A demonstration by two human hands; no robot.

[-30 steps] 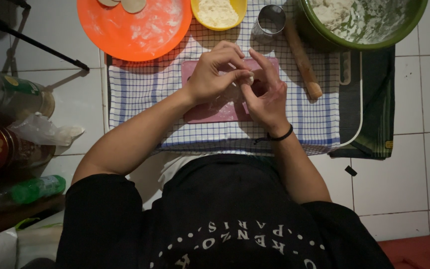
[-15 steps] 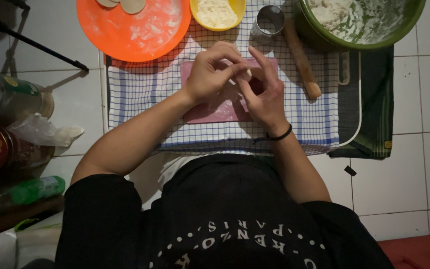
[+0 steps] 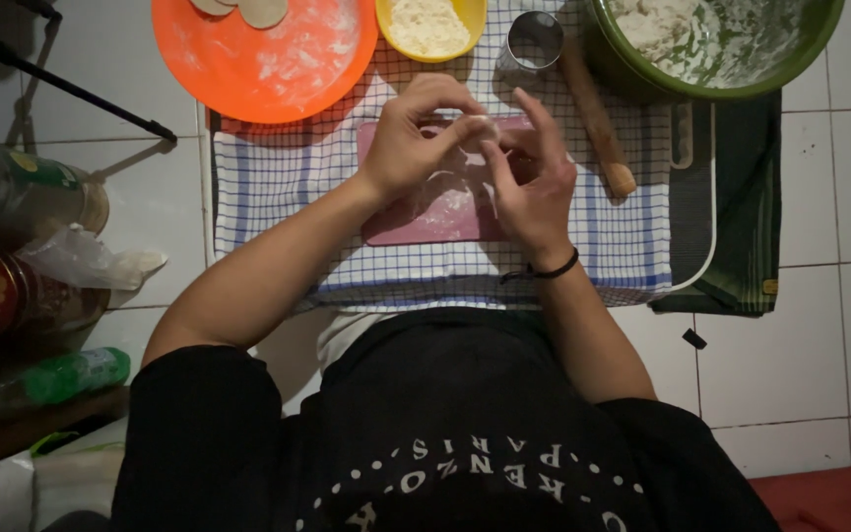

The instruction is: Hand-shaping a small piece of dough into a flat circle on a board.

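Note:
My left hand (image 3: pixel 416 138) and my right hand (image 3: pixel 534 172) meet above a pink cutting board (image 3: pixel 425 217) dusted with flour. Between the fingertips of both hands I pinch a small pale piece of dough (image 3: pixel 483 128). The board lies on a blue and white checked cloth (image 3: pixel 278 177). My right wrist wears a thin black band (image 3: pixel 544 271). Much of the dough is hidden by my fingers.
An orange plate (image 3: pixel 268 59) with round dough discs sits at the back left, next to a yellow bowl of flour (image 3: pixel 430 25). A metal ring cutter (image 3: pixel 532 41), a wooden rolling pin (image 3: pixel 598 118) and a green bowl of dough (image 3: pixel 716 44) lie to the right. Bottles and jars (image 3: pixel 22 256) stand on the left.
My fingers have shifted slightly around the dough piece; both hands stay in the same place over the board.

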